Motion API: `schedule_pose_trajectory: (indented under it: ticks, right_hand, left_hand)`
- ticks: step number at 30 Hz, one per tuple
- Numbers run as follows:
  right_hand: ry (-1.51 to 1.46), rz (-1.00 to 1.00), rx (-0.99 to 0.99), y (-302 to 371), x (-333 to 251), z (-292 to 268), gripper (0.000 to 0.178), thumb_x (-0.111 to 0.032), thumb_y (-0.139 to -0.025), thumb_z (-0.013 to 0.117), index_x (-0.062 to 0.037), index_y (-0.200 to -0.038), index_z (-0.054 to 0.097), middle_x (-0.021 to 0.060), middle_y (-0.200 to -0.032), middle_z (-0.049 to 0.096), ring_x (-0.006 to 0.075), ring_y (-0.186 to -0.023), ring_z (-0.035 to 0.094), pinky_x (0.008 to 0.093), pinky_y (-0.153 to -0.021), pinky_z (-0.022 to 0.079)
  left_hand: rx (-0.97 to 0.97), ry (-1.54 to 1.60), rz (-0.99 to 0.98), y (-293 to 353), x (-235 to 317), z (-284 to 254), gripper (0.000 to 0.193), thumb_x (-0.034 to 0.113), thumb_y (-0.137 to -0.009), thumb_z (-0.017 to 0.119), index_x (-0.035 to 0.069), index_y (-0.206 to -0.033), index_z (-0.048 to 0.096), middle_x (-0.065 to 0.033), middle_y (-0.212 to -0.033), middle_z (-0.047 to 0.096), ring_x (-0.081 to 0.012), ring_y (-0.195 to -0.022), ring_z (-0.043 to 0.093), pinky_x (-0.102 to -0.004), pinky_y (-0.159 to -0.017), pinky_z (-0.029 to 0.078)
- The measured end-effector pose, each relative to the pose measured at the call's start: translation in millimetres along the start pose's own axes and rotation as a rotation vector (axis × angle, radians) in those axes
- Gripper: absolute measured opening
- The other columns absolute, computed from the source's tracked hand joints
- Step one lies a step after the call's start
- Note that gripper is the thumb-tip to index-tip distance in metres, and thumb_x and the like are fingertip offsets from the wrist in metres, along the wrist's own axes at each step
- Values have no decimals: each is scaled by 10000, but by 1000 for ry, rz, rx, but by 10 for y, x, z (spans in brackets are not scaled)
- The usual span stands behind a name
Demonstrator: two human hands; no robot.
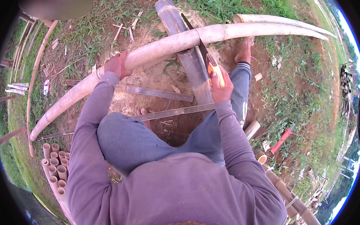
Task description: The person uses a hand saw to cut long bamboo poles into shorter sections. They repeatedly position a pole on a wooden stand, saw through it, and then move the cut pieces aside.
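Note:
A long pale bamboo pole [162, 48] lies slantwise in front of me, resting across a thicker, darker bamboo log [177, 23]. My left hand [117, 65] is wrapped over the pole, left of the log. In my right hand [221, 85] is the orange handle of a handsaw [202, 49]. Its dark blade crosses the pole close to where the pole meets the log, and the tip points away from me. How deep the blade sits in the bamboo cannot be made out.
Flat bamboo strips [161, 92] lie between my legs. Short cut bamboo tubes [55, 163] are bundled at the lower left. A red-handled tool [282, 140] lies on the ground at right. Another bamboo pole [266, 19] lies beyond the first. Sawdust and chips surround the log.

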State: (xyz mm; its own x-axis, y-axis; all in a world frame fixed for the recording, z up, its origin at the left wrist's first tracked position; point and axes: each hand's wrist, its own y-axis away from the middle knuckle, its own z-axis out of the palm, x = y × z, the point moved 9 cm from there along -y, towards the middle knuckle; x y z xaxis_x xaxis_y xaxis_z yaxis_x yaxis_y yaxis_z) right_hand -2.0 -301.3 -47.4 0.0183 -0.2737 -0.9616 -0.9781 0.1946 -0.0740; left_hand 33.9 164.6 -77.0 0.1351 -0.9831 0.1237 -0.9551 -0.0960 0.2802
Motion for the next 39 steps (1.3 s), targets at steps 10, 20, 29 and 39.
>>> schedule_pose_trajectory:
  ticks: [10,20,29,39]
  right_hand:
    - [170,-174,-61,157,-482,-363,372,-115,-1038,691,54,-1369,669,153,-1238,776,182,-1076,738,328,-954,575]
    - [78,-205,-74,-539,-31,315,392,-155,-1074,676,-24,-1443,654,30,-1007,738,36,-670,599,206,-544,484]
    - [-102,-139,-61,-301,-114,222,419,-134,-1081,628,13,-1473,618,48,-1049,722,46,-724,588,219,-610,505]
    - [20,-64,-92,375,-266,-134,451,-117,-1033,670,57,-1446,618,206,-1328,736,242,-1184,736,349,-1005,572]
  left_hand:
    - [39,32,-4,-111,-82,18,942,338,-670,927,200,-1499,501,-184,-1256,704,-414,-1130,720,-510,-998,579]
    - [56,48,7,47,-117,12,902,381,-675,911,206,-1478,541,-150,-1245,717,-386,-1147,721,-543,-1024,533]
    - [34,83,8,75,-116,-78,845,343,-678,903,220,-1441,562,-159,-1214,721,-400,-1129,722,-500,-962,581]
    - [147,104,42,479,-194,-149,815,317,-677,904,187,-1407,566,-177,-1236,725,-431,-1128,710,-524,-967,570]
